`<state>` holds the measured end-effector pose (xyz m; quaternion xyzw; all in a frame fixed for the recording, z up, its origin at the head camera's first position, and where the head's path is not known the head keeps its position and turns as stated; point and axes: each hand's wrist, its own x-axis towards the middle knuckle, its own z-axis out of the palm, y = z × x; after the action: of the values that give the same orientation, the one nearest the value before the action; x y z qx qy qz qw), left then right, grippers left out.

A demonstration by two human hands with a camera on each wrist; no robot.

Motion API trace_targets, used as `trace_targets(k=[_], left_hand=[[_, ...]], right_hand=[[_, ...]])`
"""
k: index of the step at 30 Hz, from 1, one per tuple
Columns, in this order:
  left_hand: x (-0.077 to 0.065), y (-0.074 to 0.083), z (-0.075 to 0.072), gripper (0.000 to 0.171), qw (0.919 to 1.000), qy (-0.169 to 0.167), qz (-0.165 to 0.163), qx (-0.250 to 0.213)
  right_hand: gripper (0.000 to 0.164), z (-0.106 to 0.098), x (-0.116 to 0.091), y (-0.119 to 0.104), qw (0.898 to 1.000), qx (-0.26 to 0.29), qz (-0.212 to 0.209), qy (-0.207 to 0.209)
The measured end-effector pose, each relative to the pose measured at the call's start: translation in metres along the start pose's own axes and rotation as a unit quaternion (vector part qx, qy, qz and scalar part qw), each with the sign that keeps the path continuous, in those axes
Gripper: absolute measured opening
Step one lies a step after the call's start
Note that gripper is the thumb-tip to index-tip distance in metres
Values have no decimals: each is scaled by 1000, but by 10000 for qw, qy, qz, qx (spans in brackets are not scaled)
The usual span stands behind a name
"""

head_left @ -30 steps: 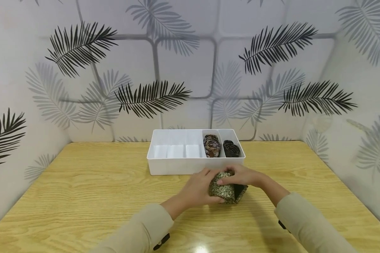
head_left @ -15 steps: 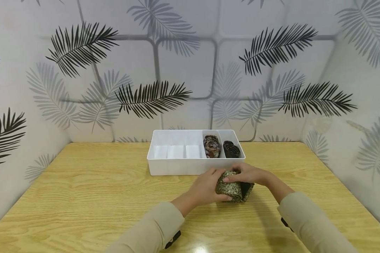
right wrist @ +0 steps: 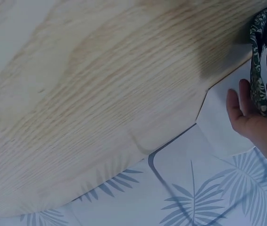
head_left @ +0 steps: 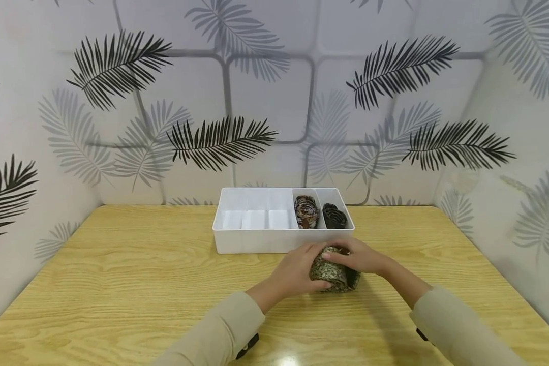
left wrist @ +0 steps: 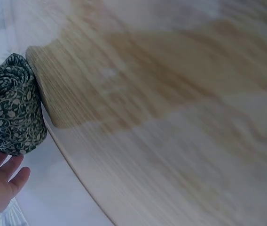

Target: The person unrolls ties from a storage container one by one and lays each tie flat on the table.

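Observation:
A rolled strip of floral cloth (head_left: 330, 272), dark green with a cream leaf pattern, sits on the wooden table in front of the white box. My left hand (head_left: 295, 272) holds the roll from its left side, thumb at the near edge and fingers at the far edge. My right hand (head_left: 359, 255) grips it from the upper right, thumb over the top. Spiral layers show at the end of the cloth roll (left wrist: 15, 110) in the left wrist view. In the right wrist view, the right hand's fingers (right wrist: 247, 101) are at the cloth's loose outer flap (right wrist: 258, 70).
The white divided box (head_left: 281, 241) stands close behind the hands. Its two right compartments hold a brown patterned roll (head_left: 306, 212) and a dark roll (head_left: 334, 217). The wooden table (head_left: 132, 274) ends at a leaf-patterned wall (head_left: 274, 168).
Both hands and the cloth roll have shifted slightly right. The loose flap on the right now lies closer against the roll.

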<state>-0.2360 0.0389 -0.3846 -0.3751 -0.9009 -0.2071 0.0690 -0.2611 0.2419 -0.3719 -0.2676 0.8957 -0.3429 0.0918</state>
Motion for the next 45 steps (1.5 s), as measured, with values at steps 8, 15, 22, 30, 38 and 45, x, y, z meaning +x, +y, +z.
trace_targets(k=[8,15,22,30,38,45], left_hand=[[-7,-9,-4,85,9998,-152,104,-106],[-13,-13,-9,84,9989,-381,182,194],[-19,-17,-12,78,9976,-414,255,499],[-22,-21,-15,72,9954,-169,694,645],[-25,-23,-16,65,9941,-156,822,690],[-27,-25,-17,58,9924,-38,967,758]], right_hand=[[34,5,-18,-5,9979,-491,89,423],[37,19,-26,-5,9916,-1139,-430,430],[48,33,-34,-6,9748,-2060,-682,518],[54,41,-32,-6,9538,-2689,-1154,685],[54,49,-29,-8,9578,-2750,-804,210],[49,56,-29,-4,9589,-2754,-668,156]])
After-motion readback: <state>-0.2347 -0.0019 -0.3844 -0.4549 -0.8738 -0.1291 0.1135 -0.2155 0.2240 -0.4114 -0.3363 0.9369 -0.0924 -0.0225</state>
